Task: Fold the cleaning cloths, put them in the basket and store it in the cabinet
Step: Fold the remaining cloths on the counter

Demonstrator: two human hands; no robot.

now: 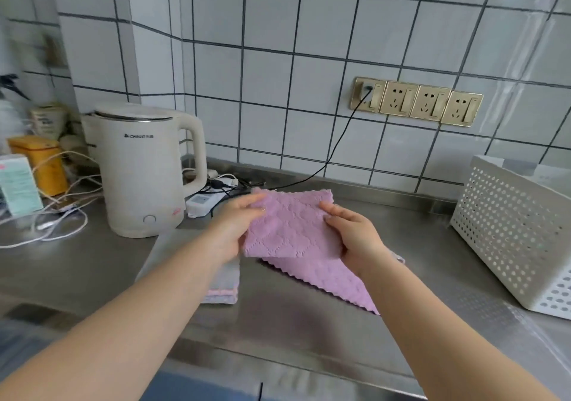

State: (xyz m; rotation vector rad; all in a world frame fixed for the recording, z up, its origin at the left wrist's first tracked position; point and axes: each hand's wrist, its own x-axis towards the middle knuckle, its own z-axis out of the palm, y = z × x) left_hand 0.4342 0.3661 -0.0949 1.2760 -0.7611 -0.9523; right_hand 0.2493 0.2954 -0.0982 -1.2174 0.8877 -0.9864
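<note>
At the centre of the frame both hands, left hand [236, 230] and right hand [355, 234], pinch the pink cloth [293, 230] mid-fold above the steel surface [92, 261], so next its edges need aligning before it goes into the white basket [513, 230] at right.

Two cloths: one pink quilted cloth [293, 230] at centre, one grey folded cloth [224, 280] lower left. One white perforated plastic basket [509, 234] at right. One cream electric kettle [142, 169] at left, four gold wall sockets [415, 101] above.
</note>
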